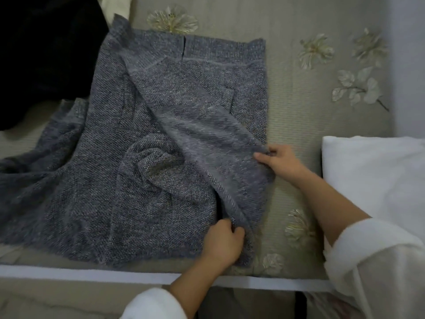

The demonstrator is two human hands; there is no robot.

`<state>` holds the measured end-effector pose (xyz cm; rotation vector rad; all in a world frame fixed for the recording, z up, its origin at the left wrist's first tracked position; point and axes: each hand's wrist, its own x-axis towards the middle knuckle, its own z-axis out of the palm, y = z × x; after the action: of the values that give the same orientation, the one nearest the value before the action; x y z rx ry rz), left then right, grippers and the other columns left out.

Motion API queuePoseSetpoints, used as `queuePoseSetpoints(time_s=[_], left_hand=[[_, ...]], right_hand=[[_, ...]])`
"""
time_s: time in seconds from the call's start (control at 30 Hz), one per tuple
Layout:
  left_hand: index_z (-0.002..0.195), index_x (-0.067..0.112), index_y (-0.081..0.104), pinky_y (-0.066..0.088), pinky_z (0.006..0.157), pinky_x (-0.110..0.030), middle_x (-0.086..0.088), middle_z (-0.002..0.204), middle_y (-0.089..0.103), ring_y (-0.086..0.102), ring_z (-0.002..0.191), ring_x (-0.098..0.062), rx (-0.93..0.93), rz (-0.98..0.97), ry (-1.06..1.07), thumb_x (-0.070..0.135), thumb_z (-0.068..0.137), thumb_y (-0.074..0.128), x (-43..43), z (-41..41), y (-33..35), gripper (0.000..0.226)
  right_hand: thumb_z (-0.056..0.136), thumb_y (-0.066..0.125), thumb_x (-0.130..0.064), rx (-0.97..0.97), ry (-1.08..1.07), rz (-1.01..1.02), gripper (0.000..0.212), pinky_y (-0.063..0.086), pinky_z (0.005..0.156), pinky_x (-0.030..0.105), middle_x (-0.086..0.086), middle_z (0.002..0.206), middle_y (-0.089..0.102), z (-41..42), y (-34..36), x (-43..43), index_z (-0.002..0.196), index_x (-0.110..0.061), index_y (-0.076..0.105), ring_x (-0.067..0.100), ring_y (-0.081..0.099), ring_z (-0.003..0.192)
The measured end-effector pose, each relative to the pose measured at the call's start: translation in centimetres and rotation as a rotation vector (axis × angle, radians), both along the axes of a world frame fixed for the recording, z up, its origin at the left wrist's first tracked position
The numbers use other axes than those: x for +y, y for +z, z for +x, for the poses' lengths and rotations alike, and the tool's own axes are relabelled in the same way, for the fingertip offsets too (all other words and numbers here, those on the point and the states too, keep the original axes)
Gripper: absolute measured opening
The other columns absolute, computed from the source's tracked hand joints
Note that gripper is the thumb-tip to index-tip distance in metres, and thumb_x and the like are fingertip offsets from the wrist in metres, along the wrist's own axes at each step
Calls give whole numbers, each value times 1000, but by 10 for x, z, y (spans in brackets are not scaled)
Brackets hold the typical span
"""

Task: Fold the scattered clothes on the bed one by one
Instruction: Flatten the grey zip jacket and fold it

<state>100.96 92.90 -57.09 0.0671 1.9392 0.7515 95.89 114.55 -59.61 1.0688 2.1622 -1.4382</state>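
A grey-blue knitted sweater [142, 125] lies spread across the bed, its ribbed hem at the far side and a sleeve trailing off to the left. Its right side is lifted and partly turned over toward the middle. My left hand [222, 240] grips the sweater's edge near the bed's front edge. My right hand [279, 161] pinches the same lifted fold farther up on the right. A bunched part of the knit sits in the middle.
The bed cover [303, 125] is beige with embroidered flowers. A black garment [46, 54] lies at the far left. A white pillow [377, 176] sits at the right. A white strip [92, 273] runs along the bed's front edge.
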Motion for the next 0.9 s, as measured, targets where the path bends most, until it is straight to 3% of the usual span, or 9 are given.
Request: queuePoseSetpoints(time_s=[0.1,0.17,0.27,0.43,0.53,0.63,0.73,0.8,0.9], left_hand=[[72,6,47,29,53,-27,-6,65,47,42,56,-12,-46,44,-1,12,93,47,-10,10,-3,22],[77,6,54,35,56,-26,-4,68,54,49,60,-12,-117,65,-24,9,90,50,-17,17,0,14],[92,20,58,39,55,-20,8,76,61,55,69,-6,-246,70,18,31,84,62,-16,28,12,14],[69,21,52,39,63,-26,0,80,62,57,78,-19,-58,-95,47,57,86,53,11,40,9,40],[58,14,39,31,59,-28,-1,64,46,46,63,-16,-81,-59,124,34,96,44,15,49,0,43],[60,14,36,25,54,-27,2,64,42,38,57,-6,-173,-31,149,17,98,42,-1,58,-7,38],[76,15,53,41,57,-19,-1,79,57,53,71,-9,-288,58,199,9,96,44,-18,54,-14,23],[87,13,59,51,61,-19,-4,87,63,58,77,-14,-396,117,244,0,93,46,-23,50,-15,19],[91,0,64,58,77,-39,-22,91,66,61,79,-24,-491,162,231,-2,81,52,-35,42,-13,16]], right_hand=[[88,67,-20,7,-140,5,16,44,60,16,4,75,64,27,4,9,82,-5,65,-8,57,53],[90,66,-21,-37,-83,-19,17,41,56,9,-2,73,61,42,5,4,78,-8,65,-7,56,56],[91,64,-14,-11,-70,-107,8,38,54,0,-6,80,61,44,12,-7,83,-16,63,-1,57,72],[91,62,-17,23,-190,-221,10,40,52,0,-9,90,66,43,18,-11,99,-12,67,-1,58,79],[92,62,-19,9,-113,-114,16,49,79,17,0,98,68,49,13,-12,104,-11,67,14,65,93],[87,65,-34,-179,123,357,51,43,97,39,8,124,57,58,6,-17,131,-11,50,28,53,118],[83,65,-48,16,366,637,75,25,111,47,3,147,35,58,15,-45,146,-24,31,24,29,136],[84,60,-54,97,564,599,77,17,116,49,-1,156,22,53,18,-67,149,-36,23,21,17,143],[88,55,-55,-125,804,414,76,13,115,52,-5,161,5,47,10,-93,150,-42,13,19,6,147]])
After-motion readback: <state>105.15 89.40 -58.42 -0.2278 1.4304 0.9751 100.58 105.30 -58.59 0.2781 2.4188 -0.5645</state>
